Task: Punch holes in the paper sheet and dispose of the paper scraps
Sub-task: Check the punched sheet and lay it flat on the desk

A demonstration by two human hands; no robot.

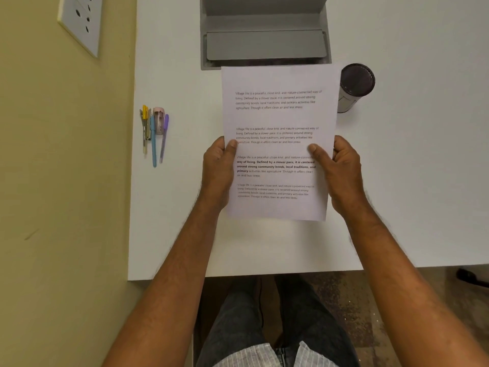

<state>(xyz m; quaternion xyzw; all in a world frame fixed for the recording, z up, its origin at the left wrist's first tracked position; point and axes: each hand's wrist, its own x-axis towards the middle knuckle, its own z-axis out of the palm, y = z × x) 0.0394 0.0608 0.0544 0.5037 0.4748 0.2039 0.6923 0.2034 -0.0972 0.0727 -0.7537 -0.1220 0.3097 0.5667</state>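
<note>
Paper sheet (pixel 277 115) held above white desk (pixel 410 181), just below grey tray (pixel 264 46). Left hand (pixel 218 170), right hand (pixel 344 176) pinch side edges, thumbs on top. No punch visible. Keep sheet flat, edges square, grip light.

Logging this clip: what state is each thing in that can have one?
paper sheet: held above the table, no holes visible
left hand: gripping the sheet's left edge
right hand: gripping its right edge
pens: lying grouped on the table
dark cup: upright
grey hatch: lid open
</note>
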